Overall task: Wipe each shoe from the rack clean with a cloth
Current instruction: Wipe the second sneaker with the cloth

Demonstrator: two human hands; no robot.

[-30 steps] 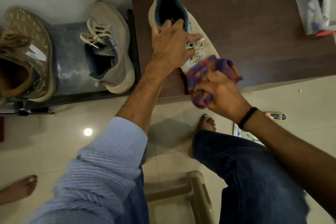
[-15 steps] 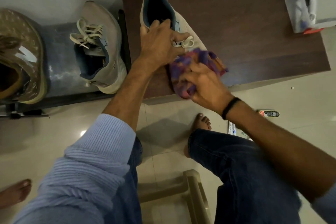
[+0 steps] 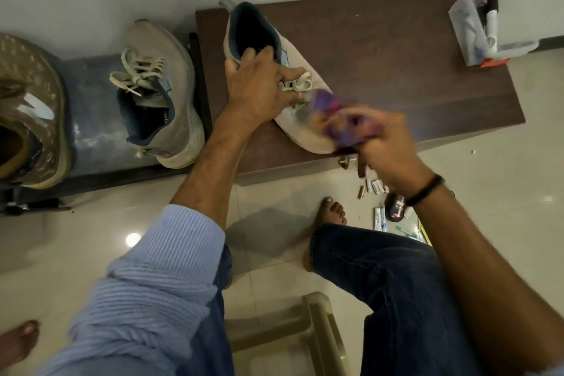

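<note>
1. The pale grey lace-up running shoe (image 3: 305, 134) with a dark blue lining lies on the dark brown wooden bench (image 3: 396, 55). Its heel is toward the bench's back left corner and its toe reaches the bench's front edge.
2. It looks light, with a soft fabric upper that gives under pressure and a thick, firmer foam sole. The padded collar at the opening is probably the best hold, since it resists the rubbing without blocking the toe and sides.
3. The loose laces are floppy and may snag the cloth, and a shoe this light would likely slide on the smooth bench top unless pinned.
4. The left hand (image 3: 259, 85) grips the shoe at mid-length. Its fingers curl over the collar edge and its thumb side presses down at the laces.
5. The right hand (image 3: 387, 149) is closed round a bunched purple and orange cloth (image 3: 341, 119). It presses the cloth on the shoe's toe at the bench's front edge. Motion blur hides exactly how its fingers lie.
6. Left of the bench, a second grey running shoe (image 3: 164, 94) and a brown patterned shoe (image 3: 30, 107) sit on the blue-grey rack shelf (image 3: 88, 119). By my judgement they await wiping.
7. A clear plastic container (image 3: 470, 27) stands at the bench's far right end.
</note>
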